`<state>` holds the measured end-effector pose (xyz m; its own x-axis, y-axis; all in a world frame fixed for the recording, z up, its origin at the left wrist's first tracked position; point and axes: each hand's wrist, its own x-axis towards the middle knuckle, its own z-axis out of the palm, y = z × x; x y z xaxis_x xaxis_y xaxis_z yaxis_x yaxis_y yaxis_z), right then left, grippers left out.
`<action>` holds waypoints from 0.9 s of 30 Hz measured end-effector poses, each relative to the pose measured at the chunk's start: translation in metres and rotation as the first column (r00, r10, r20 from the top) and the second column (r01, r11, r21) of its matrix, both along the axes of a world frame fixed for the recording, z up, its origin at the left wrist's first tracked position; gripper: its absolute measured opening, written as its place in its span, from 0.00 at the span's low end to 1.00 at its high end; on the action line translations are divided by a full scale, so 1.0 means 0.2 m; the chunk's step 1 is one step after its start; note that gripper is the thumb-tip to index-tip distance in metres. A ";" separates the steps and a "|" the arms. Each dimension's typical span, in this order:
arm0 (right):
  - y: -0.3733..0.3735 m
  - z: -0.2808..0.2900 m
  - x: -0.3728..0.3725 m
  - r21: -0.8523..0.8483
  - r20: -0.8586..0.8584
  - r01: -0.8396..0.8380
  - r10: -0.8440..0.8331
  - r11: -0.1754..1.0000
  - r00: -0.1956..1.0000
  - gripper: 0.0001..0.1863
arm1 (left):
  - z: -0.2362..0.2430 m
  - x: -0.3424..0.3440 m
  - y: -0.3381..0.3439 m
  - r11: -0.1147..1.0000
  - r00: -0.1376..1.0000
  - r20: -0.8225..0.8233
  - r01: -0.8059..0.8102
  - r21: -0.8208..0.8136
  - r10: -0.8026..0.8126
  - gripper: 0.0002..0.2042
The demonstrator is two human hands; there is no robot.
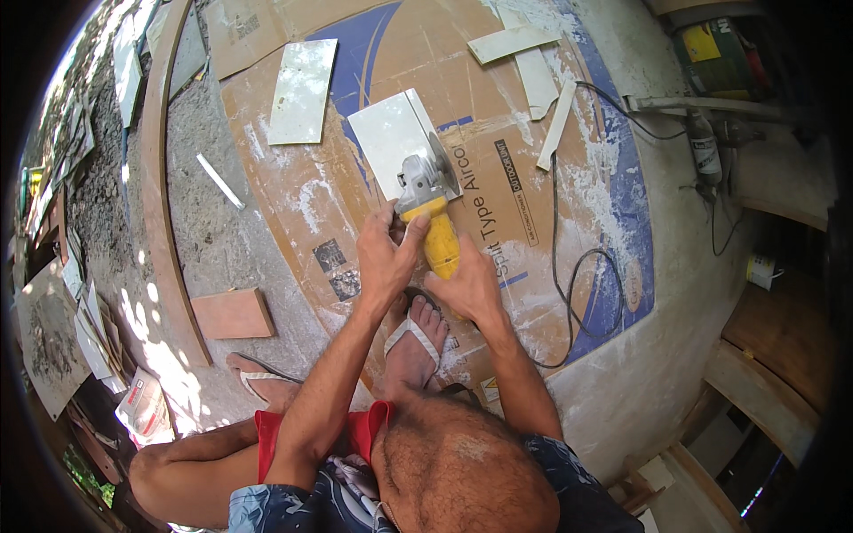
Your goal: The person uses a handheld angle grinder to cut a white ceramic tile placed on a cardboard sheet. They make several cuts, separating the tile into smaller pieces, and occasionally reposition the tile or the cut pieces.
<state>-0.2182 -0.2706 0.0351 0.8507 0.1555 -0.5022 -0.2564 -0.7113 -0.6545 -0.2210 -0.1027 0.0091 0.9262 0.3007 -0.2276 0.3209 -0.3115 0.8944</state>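
Observation:
A yellow angle grinder (441, 242) with a grey metal head lies between my hands. My right hand (471, 282) is wrapped round its rear body. Near the grinder's head, my left hand (387, 253) is closed on its left side; the exact hold is partly hidden by the fingers. The disc and guard meet the right part of a white tile (382, 140) lying on flattened cardboard (484, 258). A thin line runs along the tile's right side, up from the disc. Whether the disc is spinning cannot be made out.
Another white tile (304, 93) lies at the far left of the cardboard, and narrow tile strips (558, 126) lie at the far right. A black cord (558, 266) loops on the right. A wooden plank (160, 178) and a reddish block (233, 314) sit left. White dust streaks the cardboard.

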 end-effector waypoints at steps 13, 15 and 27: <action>-0.02 0.01 -0.03 -0.010 -0.028 0.014 -0.014 1.000 1.000 0.32 | 0.00 -0.03 -0.01 1.000 1.000 -0.017 0.003 -0.020 -0.004 0.36; -0.02 0.01 -0.03 -0.011 -0.027 0.012 -0.012 1.000 1.000 0.32 | 0.00 -0.03 -0.01 1.000 1.000 -0.016 0.004 -0.021 -0.004 0.36; -0.04 0.01 -0.06 -0.015 -0.015 0.009 -0.009 1.000 1.000 0.33 | -0.01 -0.06 -0.02 0.999 1.000 -0.015 0.025 0.028 -0.024 0.35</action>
